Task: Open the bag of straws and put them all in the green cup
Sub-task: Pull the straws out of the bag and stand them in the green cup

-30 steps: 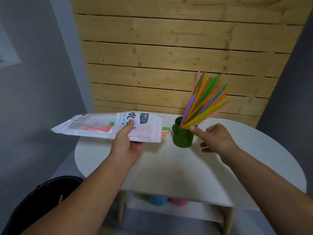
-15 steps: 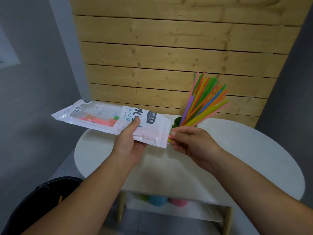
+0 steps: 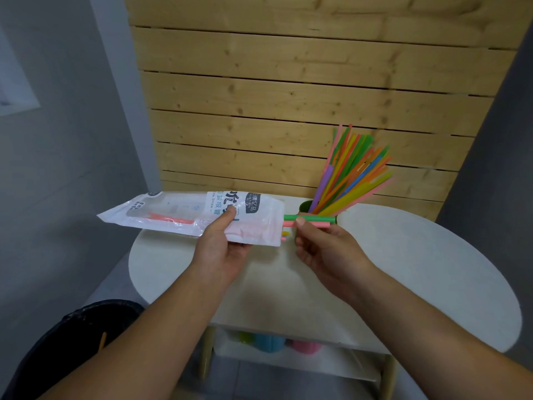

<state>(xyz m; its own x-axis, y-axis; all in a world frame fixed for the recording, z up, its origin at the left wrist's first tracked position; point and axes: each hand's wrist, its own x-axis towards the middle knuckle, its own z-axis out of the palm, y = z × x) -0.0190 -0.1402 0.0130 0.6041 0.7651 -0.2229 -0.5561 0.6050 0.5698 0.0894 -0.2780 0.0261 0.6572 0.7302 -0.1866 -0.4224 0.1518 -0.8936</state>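
My left hand (image 3: 222, 246) holds the white plastic straw bag (image 3: 184, 216) level above the table, its open end to the right. A few pink and orange straws still lie inside it. My right hand (image 3: 323, 249) pinches a green straw and a pink straw (image 3: 317, 220) that stick halfway out of the bag's mouth. Two shorter tips, yellow and pink, poke out just below. Behind my right hand stands the green cup (image 3: 305, 207), filled with several coloured straws (image 3: 354, 174) that fan up to the right.
The white round table (image 3: 418, 269) stands against a wooden slat wall. A lower shelf (image 3: 288, 359) holds coloured cups. A black bin (image 3: 72, 342) sits on the floor at lower left.
My right hand left the cup, came to the bag's mouth, gripped the straw tips and drew a green and a pink straw partway out to the right. The bag tilted slightly.
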